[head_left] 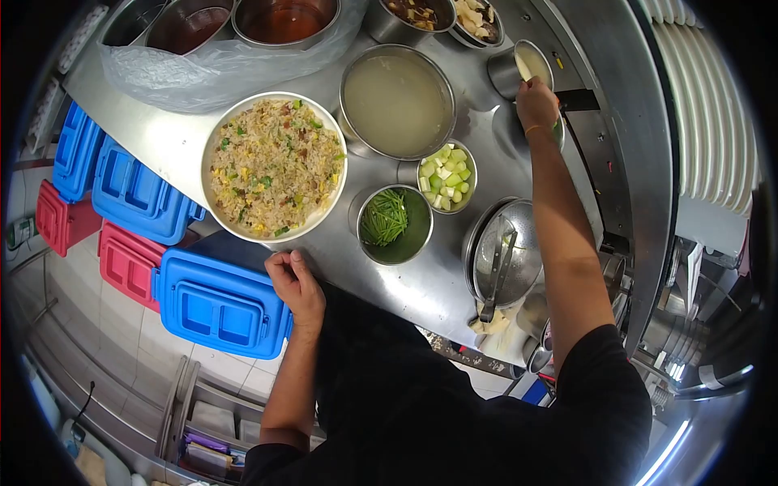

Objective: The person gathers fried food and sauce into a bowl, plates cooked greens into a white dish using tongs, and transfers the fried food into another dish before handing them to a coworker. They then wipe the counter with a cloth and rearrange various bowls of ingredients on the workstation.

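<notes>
My right hand reaches to the upper right, its fingers closed at the rim of a steel container with pale contents; what they grip is too small to make out. My left hand is at the counter's front edge, just below a white bowl of fried rice, its fingers curled and nothing visible in them. Between the hands stand a pot of cloudy liquid, a bowl of chopped green-white vegetable and a bowl of cut green stalks.
A steel bowl with tongs lies near the right forearm. Steel pots of reddish liquid stand at the upper left beside a plastic bag. Blue-lidded bins are at the lower left. Stacked white plates line the right.
</notes>
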Action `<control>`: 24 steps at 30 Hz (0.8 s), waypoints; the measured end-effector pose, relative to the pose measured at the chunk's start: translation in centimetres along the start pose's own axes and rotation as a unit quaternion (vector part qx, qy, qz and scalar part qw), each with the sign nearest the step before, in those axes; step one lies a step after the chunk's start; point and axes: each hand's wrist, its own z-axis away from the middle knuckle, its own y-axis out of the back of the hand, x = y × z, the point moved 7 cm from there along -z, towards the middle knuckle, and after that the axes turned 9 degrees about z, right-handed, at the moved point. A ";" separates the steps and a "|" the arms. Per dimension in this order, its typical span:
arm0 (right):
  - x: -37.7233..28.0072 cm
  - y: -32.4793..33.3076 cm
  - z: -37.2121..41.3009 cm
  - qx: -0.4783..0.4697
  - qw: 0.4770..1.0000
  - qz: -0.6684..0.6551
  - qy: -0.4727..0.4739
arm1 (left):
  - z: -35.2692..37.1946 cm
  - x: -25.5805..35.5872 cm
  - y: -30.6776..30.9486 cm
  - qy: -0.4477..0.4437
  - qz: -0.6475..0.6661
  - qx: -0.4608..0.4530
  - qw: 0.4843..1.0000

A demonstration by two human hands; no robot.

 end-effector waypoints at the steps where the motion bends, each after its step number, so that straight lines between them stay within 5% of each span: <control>1: 0.0 0.5 0.5 -0.010 1.000 0.006 -0.006 | 0.0 0.2 -0.1 0.005 0.009 0.001 1.000; 4: -0.3 1.9 1.8 -0.052 0.999 0.008 -0.006 | 0.0 0.0 0.0 0.000 0.000 0.000 1.000; 7: -2.2 4.3 2.6 0.052 0.998 -0.040 0.004 | 0.1 -0.6 0.2 0.005 0.009 0.002 1.000; 12: -10.6 3.5 -0.5 -0.074 0.983 -0.096 0.135 | 0.0 -0.6 0.2 0.006 0.001 -0.006 1.000; 16: -14.5 2.7 -2.6 0.016 0.980 -0.094 0.177 | 0.1 -0.5 0.0 0.006 0.025 -0.004 1.000; 24: -14.3 0.1 -5.2 -0.050 0.982 -0.011 0.181 | 0.1 -0.3 0.2 0.007 -0.017 -0.002 1.000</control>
